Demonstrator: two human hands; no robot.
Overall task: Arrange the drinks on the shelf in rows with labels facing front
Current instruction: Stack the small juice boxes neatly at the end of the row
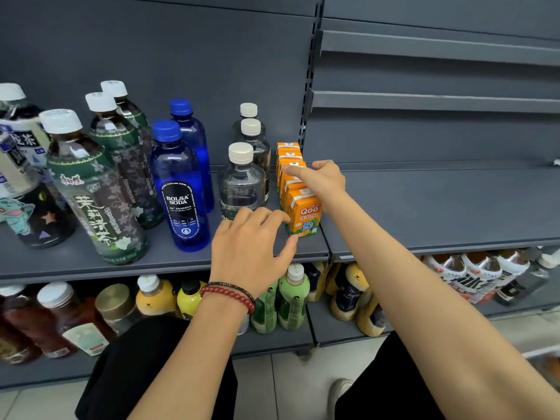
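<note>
A dark grey metal shelf (424,207) runs across a slotted back panel (212,56). A lower shelf (278,341) is packed with more bottles, and pale floor tiles (288,386) show below it.

On the upper shelf the drinks stand in files from the front edge to the back:
- tea bottles (97,189) towards the left end
- blue bottles (181,189) next to them
- clear bottles (242,183) after those
- orange cartons (303,213) just left of the seam between the two shelf boards

The front carton's label faces out.

The left hand (251,247), with a red bead bracelet (230,295) on its wrist, is at the front edge before the nearest clear bottle. Its fingers are loosely bent and grasp nothing. The fingertips are at the front carton's left side and the thumb is stretched towards its base.

The right hand (324,177) reaches over the carton file from the right. It is unclenched, with the forefinger laid out along the carton tops midway back and the thumb lifted clear
</note>
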